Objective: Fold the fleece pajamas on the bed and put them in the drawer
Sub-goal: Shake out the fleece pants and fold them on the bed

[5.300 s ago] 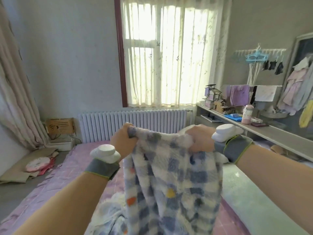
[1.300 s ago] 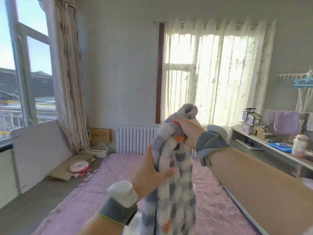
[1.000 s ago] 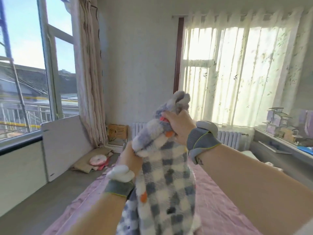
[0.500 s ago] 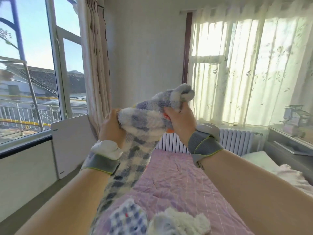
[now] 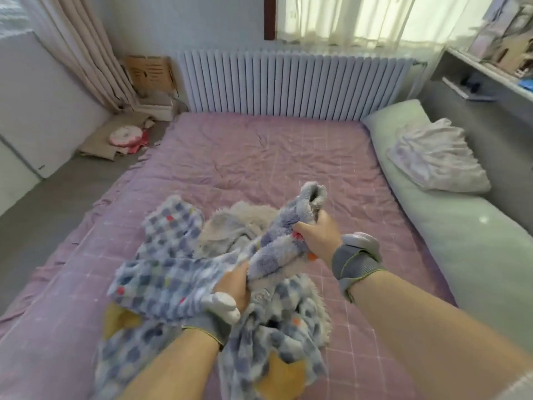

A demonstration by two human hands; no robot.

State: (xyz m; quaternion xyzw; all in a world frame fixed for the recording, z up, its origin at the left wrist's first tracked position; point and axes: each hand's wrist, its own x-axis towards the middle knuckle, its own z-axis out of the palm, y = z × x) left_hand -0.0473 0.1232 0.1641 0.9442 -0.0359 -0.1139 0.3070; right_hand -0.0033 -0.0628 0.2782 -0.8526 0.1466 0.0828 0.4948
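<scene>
The fleece pajamas (image 5: pixel 170 272), blue-and-white checked with small coloured dots and a pale fluffy lining, lie in a loose heap on the pink bed (image 5: pixel 259 157). My left hand (image 5: pixel 235 284) grips a bunched part of the fabric in the middle of the heap. My right hand (image 5: pixel 318 236) clutches a rolled end of the same garment slightly farther away, with a cuff sticking up beyond the fingers. Both wrists wear grey straps with white devices. No drawer is in view.
A white radiator (image 5: pixel 294 82) runs along the wall past the bed's far end. A pale green mattress (image 5: pixel 467 232) with a crumpled white cloth (image 5: pixel 435 157) lies to the right. Cardboard and a pink round item (image 5: pixel 125 135) sit on the floor at left. Shelves (image 5: pixel 490 73) stand far right.
The pajamas were held up at chest height between both hands; now both hands have dropped low over the bed and most of the garment lies on the sheet. The view tilted downward.
</scene>
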